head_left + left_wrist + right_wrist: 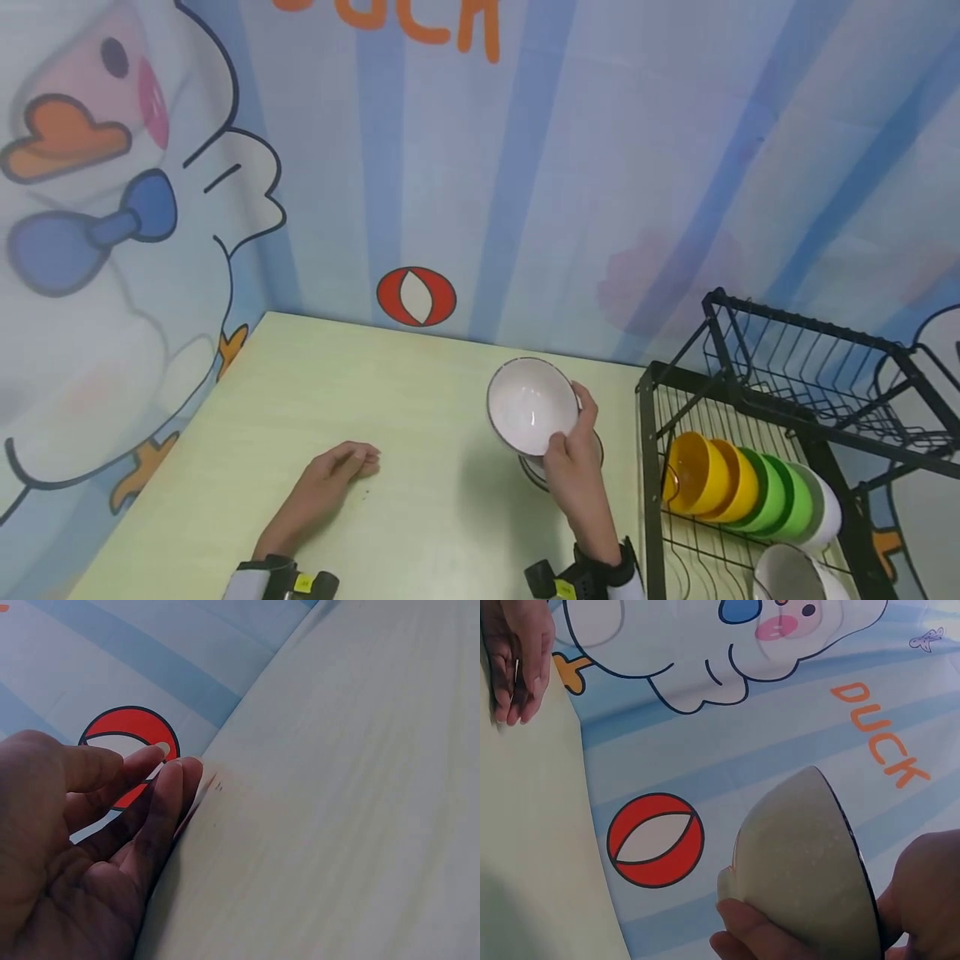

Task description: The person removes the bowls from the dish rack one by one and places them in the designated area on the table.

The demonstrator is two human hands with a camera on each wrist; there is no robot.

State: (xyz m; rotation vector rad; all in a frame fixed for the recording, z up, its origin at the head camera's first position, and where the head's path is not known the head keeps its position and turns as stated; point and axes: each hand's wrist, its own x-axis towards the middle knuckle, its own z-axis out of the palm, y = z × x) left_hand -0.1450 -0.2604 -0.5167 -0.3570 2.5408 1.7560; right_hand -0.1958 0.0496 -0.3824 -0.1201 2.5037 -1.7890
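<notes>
My right hand (579,475) grips a white bowl (531,404) with a dark rim, thumb at the near edge and fingers round the outside. The bowl is raised and tilted, its inside facing the head camera. In the right wrist view the held bowl (802,862) appears from its outer side, with fingers (761,930) near its foot. Partly hidden behind it, another dark-rimmed bowl (597,450) stands on the table. My left hand (326,483) rests on the table at the left, fingers loosely bent and holding nothing, as the left wrist view also shows.
A black wire dish rack (655,533) stands at the right, with an upper tier (817,333). In it are yellow bowls (688,475), green bowls (798,504) and white bowls (787,571). Behind the pale table (390,400) hangs a printed cloth (465,167).
</notes>
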